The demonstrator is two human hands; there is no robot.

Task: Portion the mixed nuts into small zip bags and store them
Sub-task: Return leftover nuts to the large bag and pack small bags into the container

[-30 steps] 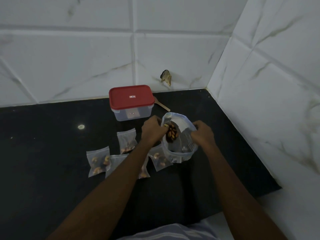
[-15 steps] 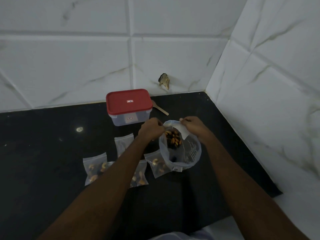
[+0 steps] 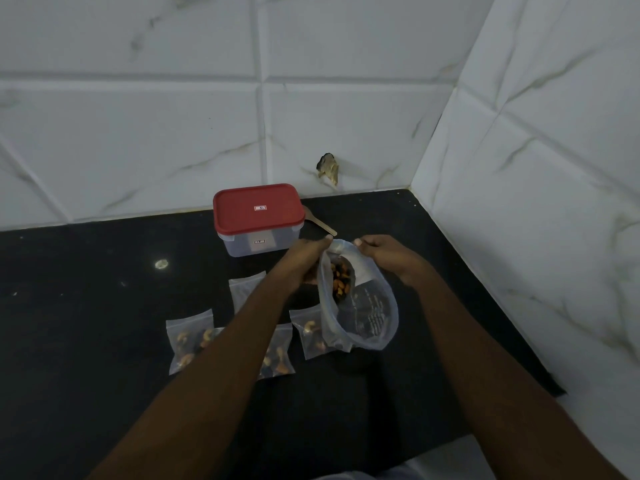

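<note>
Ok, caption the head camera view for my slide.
Left hand and right hand pinch the mouth of the big nut bag beside filled small zip bags.

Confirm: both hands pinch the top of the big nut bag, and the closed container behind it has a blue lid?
Not quite. The head view shows the lid is red, not blue. The left hand and right hand do pinch the top of the big nut bag, and the container behind it is closed.
</note>
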